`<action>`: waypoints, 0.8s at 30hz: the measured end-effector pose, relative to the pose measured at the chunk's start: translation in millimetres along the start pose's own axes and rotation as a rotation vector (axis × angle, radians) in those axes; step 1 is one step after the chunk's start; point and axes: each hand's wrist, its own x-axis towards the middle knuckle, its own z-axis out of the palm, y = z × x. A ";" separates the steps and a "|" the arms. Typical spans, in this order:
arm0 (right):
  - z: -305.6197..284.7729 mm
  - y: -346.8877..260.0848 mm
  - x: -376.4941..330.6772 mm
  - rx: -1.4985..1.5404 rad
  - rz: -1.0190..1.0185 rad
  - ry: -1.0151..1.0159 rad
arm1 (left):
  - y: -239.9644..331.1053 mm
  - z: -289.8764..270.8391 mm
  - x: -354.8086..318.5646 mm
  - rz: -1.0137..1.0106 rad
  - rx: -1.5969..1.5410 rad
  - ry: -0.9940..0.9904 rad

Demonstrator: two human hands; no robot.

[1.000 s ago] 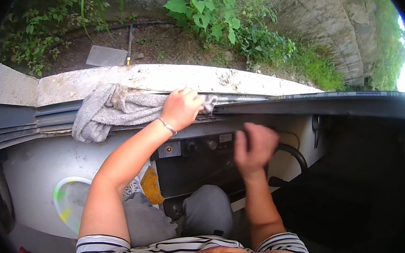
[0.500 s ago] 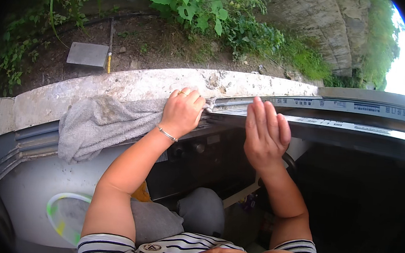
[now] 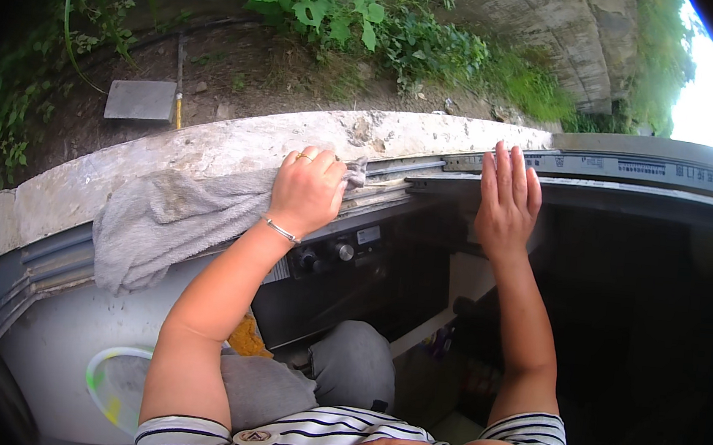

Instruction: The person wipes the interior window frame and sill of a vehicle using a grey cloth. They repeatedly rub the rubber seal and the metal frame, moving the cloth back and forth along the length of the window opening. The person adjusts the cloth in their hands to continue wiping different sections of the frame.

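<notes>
My left hand (image 3: 308,189) is closed on one end of a grey cloth (image 3: 170,223), pressing it into the window track (image 3: 403,176) beside the rough concrete sill (image 3: 236,140). The rest of the cloth trails left and hangs over the rails. My right hand (image 3: 507,197) is flat and open, fingers up, resting against the dark sliding window frame (image 3: 631,183) to the right. A thin bracelet circles my left wrist.
Below the sill stands a dark appliance with knobs (image 3: 328,254). A round pale green object (image 3: 118,384) lies lower left. Outside are bare soil, a grey slab (image 3: 140,100), a pipe, green plants (image 3: 366,16) and a stone wall (image 3: 559,37).
My right hand has risen from below the sill, opened, and settled flat against the window frame. The left hand stays on the cloth; the view has shifted slightly.
</notes>
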 end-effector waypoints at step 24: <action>14.1 143.3 -8.3 -0.233 0.131 -0.113 | -2.1 5.4 1.0 -0.053 0.034 0.020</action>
